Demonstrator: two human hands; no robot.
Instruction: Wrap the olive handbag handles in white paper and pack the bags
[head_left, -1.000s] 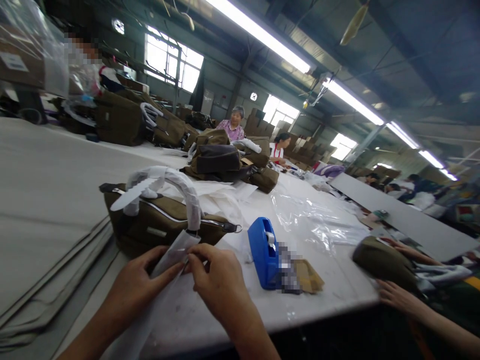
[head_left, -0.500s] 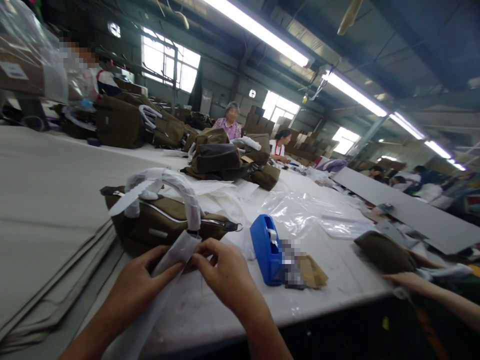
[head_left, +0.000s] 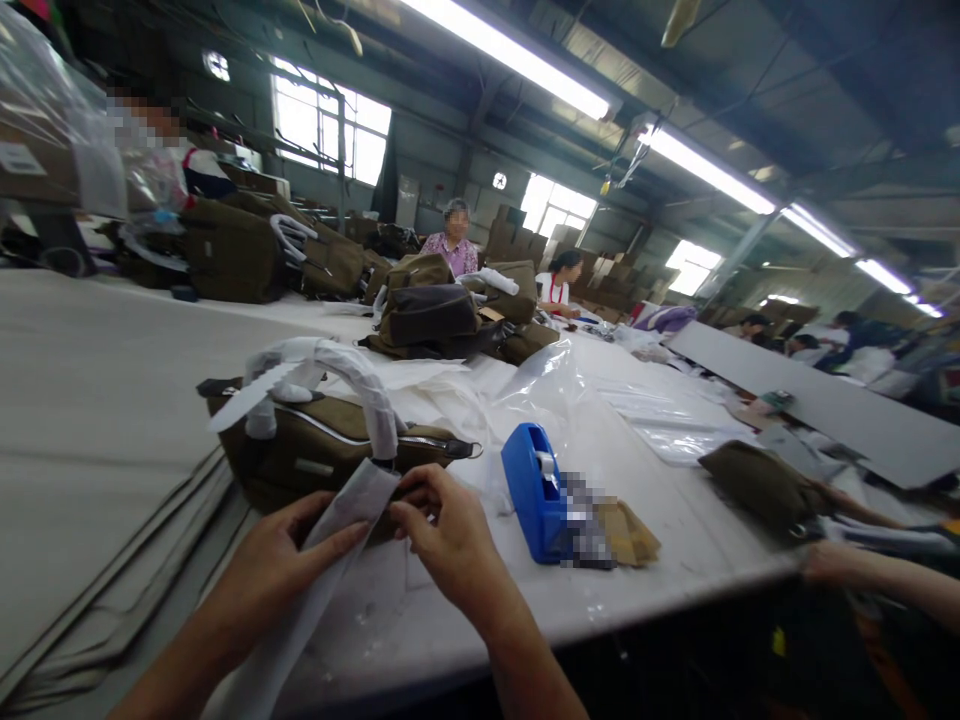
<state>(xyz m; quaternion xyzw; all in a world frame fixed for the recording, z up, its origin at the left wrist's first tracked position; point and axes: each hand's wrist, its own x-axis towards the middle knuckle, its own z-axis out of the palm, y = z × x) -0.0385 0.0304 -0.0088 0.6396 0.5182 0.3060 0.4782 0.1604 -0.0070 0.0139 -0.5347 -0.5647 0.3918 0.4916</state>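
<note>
An olive-green handbag with a silver zip lies on the table in front of me. White wrapping covers its raised handle. My left hand grips a long white paper strip between thumb and fingers, at the near base of the handle. The strip's tail hangs down toward me past my wrist. Close to the strip's upper right edge is my right hand, its fingers curled and thumb bent in against them. Whatever those fingertips pinch is hidden. A blue tape dispenser stands to the right of this hand.
Brown paper pieces lie beside the dispenser. Clear plastic sheets spread behind it. More olive bags are piled farther back. Flat layered sheets lie at left. At right, a co-worker's hand is near another olive bag.
My right hand has shifted slightly up and right, its fingers curled more. The left hand keeps its grip. Clear plastic behind the dispenser has risen into a peak. The co-worker's hand moved right.
</note>
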